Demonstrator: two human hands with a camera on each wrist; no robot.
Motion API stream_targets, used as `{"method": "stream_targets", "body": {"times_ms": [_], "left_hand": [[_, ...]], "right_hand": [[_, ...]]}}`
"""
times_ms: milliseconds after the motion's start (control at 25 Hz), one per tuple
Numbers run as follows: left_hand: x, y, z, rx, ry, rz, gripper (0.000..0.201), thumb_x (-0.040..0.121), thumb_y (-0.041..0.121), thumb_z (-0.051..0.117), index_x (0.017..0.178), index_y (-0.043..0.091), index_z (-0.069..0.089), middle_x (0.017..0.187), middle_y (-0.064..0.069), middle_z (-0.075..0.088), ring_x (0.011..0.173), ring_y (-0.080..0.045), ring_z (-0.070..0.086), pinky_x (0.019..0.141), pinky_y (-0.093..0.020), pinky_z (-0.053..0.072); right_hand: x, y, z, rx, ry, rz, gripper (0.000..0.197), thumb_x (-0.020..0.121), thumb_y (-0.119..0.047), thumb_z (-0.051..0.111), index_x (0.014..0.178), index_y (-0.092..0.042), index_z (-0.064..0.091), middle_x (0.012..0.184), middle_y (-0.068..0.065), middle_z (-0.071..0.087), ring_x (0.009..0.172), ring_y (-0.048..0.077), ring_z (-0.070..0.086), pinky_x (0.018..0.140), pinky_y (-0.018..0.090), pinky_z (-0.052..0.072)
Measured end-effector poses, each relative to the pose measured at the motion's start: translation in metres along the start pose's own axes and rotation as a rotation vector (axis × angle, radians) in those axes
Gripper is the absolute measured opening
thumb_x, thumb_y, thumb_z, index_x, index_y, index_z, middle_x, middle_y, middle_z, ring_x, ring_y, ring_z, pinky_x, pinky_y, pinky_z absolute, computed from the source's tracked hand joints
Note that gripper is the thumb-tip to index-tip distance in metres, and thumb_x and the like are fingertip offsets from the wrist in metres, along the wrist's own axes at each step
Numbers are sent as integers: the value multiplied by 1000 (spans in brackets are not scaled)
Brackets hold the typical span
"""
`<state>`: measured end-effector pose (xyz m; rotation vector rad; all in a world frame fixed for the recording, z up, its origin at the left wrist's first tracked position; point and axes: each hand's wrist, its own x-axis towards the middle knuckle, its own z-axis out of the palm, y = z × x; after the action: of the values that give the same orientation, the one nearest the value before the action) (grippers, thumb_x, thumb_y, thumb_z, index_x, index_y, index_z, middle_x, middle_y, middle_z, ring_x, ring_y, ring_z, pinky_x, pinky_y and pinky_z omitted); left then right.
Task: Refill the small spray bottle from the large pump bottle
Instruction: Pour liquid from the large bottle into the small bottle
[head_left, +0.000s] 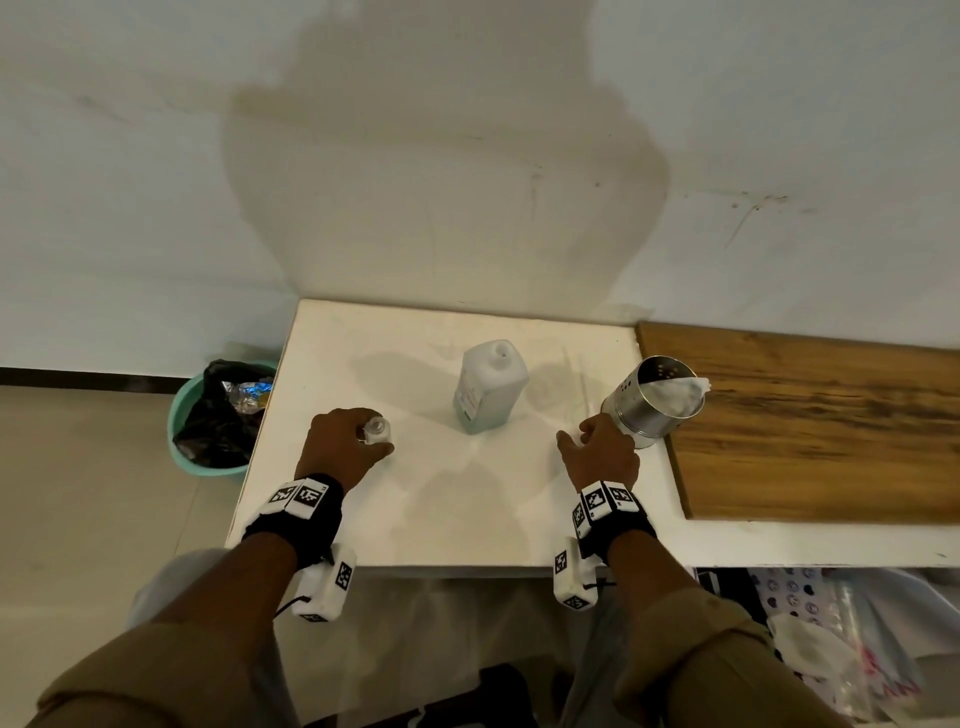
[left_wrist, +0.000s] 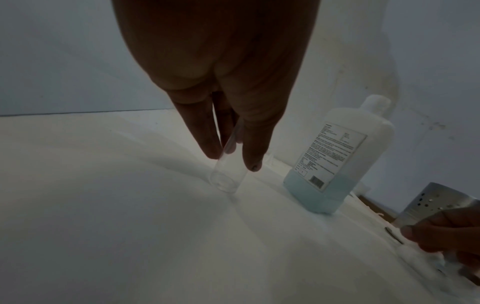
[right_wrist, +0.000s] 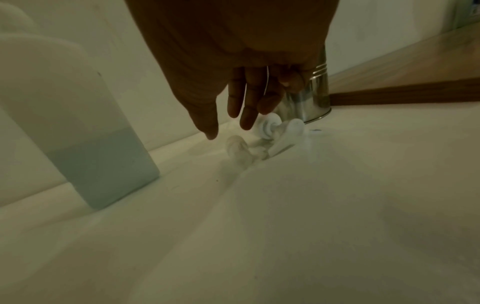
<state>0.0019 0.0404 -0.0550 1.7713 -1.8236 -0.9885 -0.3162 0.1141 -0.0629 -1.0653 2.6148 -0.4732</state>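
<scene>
Bottles: two — small spray bottle (left_wrist: 228, 176) upright on white table (head_left: 441, 514), gripped by left hand (head_left: 340, 449); large pump bottle (head_left: 491, 387) mid-table, uncapped.
Label: print unreadable.
Right hand (head_left: 602, 452): fingers loosely spread above pump head (right_wrist: 281, 133), holding nothing.
Steel canisters: one (head_left: 652, 402).

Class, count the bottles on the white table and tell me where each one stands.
2. The small clear bottle stands at the left, held by the left hand. The large bottle stands mid-table, uncapped. None seem hidden.

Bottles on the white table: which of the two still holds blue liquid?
The large white rectangular bottle standing mid-table holds blue liquid in its lower part. The small clear bottle, held by the left hand, looks empty.
</scene>
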Motion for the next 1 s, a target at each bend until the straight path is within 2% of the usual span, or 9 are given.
{"method": "stream_targets", "body": {"times_ms": [200,320,400,520,640,760,840,1000], "left_hand": [[4,-2,-8,5,13,-23,34,66,17,86,97,12,74,94,-8,74,85,-23,66,81,-29,50],[4,-4,-10,-2,25,-25,32,66,17,86,96,13,74,93,-8,74,86,-24,67,83,-32,52],[5,-7,-9,0,28,-22,33,66,19,85,96,15,74,93,-7,74,88,-25,67,84,-34,52],[7,-11,-10,-1,32,-13,36,66,21,85,99,14,73,96,-6,74,88,-23,67,85,-34,53],[12,-16,-14,-23,46,-21,37,67,18,86,102,12,73,98,-7,74,88,-23,67,85,-31,52],[16,-21,-19,-25,30,-15,38,68,18,85,103,12,73,99,-7,74,85,-21,66,82,-27,50],[17,-23,-21,-32,24,-4,38,68,18,85,104,12,73,99,-6,74,81,-18,64,79,-24,48],[20,-24,-21,-103,27,-22,40,68,15,85,106,13,73,98,-5,73,73,-12,59,75,-21,44]], "right_hand": [[-36,-26,-11,120,-25,-76,9,85,-30,62,89,-22,61,84,-2,69,83,23,65,70,30,47],[-72,-53,-3,192,-184,-341,8,85,-29,63,81,-23,58,71,-7,66,67,15,63,63,32,52],[-93,-76,7,194,-297,-537,8,86,-29,61,83,-24,56,71,-7,65,65,13,61,62,33,53],[-107,-124,28,215,-280,-674,4,89,-20,56,92,-19,57,88,-1,64,77,17,60,71,36,54],[-100,-169,48,177,-270,-571,31,91,-10,50,122,-7,54,129,9,51,115,26,53,93,35,49],[-82,-199,58,116,-304,-398,51,91,-6,47,141,-4,36,157,15,20,139,33,29,106,38,39],[-67,-209,64,102,-336,-292,61,90,-4,46,147,-6,25,161,18,2,146,34,16,111,38,31],[-43,-214,79,104,-392,-174,75,85,2,46,152,-10,15,161,17,-17,150,33,2,116,38,24]]}}
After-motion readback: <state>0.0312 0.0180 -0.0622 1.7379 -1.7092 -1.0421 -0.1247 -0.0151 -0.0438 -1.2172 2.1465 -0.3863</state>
